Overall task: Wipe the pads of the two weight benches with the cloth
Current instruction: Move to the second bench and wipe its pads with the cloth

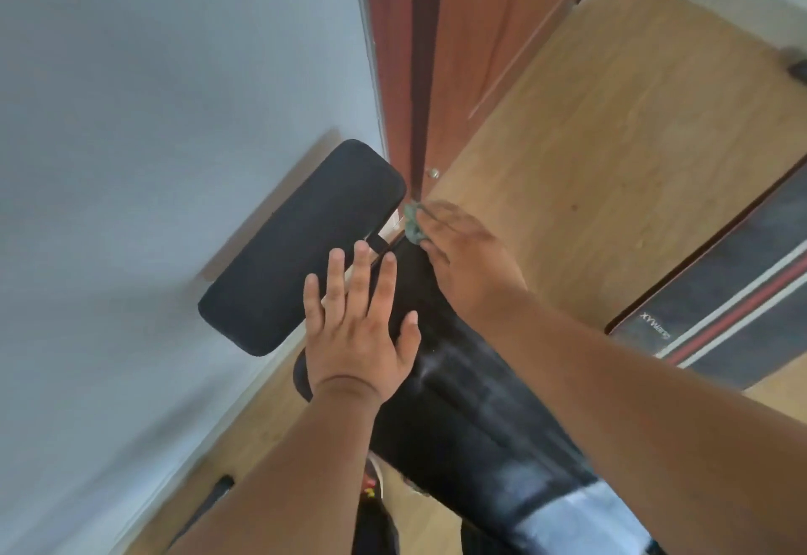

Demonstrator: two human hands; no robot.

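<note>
Left hand point(358, 327) lies flat with its fingers straight and spread, palm down on the near black pad point(458, 401) of the weight bench, the fingertips reaching toward the gap where this pad meets the next one. It holds nothing. Left of it, the second black pad point(301, 244) is tilted up toward a pale grey wall point(153, 139), its rounded corners plainly visible and its surface matte. A small part of the bench frame point(379, 242) shows in the gap between the two pads.

Further right, the right hand point(467, 257) rests at the far end of the near pad, at its right edge, with a greenish cloth point(412, 222) bunched under the fingers. The hand is blurred, so whether the fingers grip the cloth or just press it down is hard to say; it looks like a loose grip from above. The cloth pokes out just beyond the fingertips, close to the corner of the tilted pad. A pale, streaky sheen lies across the near pad below the right forearm.

To the right of the bench is light wooden floor point(611, 161), with a reddish-brown door point(480, 30) at the top. At the far right lies a dark mat point(716, 314) with red and white stripes and some lettering.
</note>
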